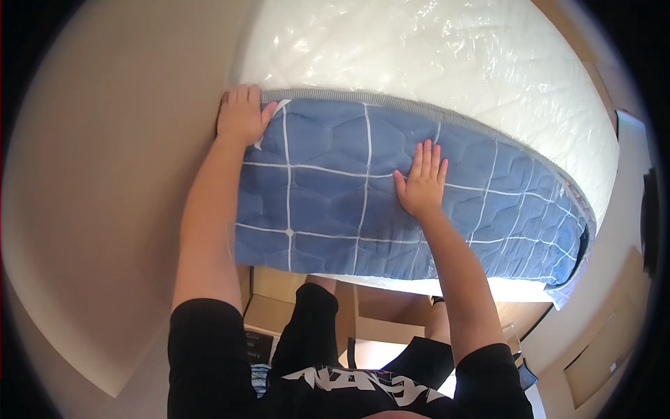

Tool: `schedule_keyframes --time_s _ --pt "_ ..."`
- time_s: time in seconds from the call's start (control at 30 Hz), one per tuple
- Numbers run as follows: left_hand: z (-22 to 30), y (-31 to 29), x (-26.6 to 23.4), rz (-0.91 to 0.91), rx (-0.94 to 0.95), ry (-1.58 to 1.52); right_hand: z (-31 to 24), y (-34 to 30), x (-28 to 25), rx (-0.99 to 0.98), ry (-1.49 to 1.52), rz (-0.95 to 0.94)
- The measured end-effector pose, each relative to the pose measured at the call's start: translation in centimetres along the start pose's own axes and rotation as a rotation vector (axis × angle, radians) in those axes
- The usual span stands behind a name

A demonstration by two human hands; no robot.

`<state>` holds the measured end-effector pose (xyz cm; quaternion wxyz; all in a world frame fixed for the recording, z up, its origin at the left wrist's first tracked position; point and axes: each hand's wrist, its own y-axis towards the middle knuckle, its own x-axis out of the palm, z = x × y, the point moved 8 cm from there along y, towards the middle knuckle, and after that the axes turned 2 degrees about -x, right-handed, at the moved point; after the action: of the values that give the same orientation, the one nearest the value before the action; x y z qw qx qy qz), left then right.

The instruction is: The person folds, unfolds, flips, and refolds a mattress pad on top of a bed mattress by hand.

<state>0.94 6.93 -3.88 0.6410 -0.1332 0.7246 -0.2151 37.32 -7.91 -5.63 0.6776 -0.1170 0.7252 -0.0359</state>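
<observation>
A blue quilted mattress pad (328,202) with white grid lines and a grey edging is spread over the near part of a bed. Behind it shows a white mattress (391,42) under shiny clear plastic. At the pad's far left corner, against the wall, my left hand (241,117) rests with its thumb apart and its fingers over the edging. A white strip (283,106) pokes out beside that thumb. Flat on the pad's middle lies my right hand (423,183), fingers stretched and spread, holding nothing. The pad's right end curls up.
A beige wall (118,160) runs close along the left side. Below the pad's near edge are a wooden drawer or box (391,314), my legs in black, and a dark box (258,346) with striped cloth. A door-like panel (604,356) stands at the lower right.
</observation>
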Motion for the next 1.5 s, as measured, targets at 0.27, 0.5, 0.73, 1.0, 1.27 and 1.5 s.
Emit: schedule_keyframes --time_s 0.27,0.5,0.73,1.0,1.27,1.5 --pt "0.0 -13.8 3.1 0.687 0.000 -0.479 4.3 -3.4 -2.6 -0.143 0.529 0.110" --pt "-6.0 -26.6 15.0 0.247 -0.734 -0.606 24.0 -35.7 4.0 1.618 0.793 0.354" --pt "-5.6 -29.0 18.7 -0.208 -0.581 -1.590 32.7 -37.0 9.1 1.500 1.696 0.414" --pt "-4.4 -18.8 13.5 -0.266 -0.395 -2.110 43.4 -43.9 3.5 1.770 0.736 0.075" --pt "-0.6 -23.2 1.5 0.391 -0.241 -1.033 20.9 -15.4 -5.1 0.617 0.613 0.227" --pt "2.1 -29.4 -5.0 0.256 0.068 -0.902 -15.5 -1.2 -17.5 -0.325 1.369 -0.201"
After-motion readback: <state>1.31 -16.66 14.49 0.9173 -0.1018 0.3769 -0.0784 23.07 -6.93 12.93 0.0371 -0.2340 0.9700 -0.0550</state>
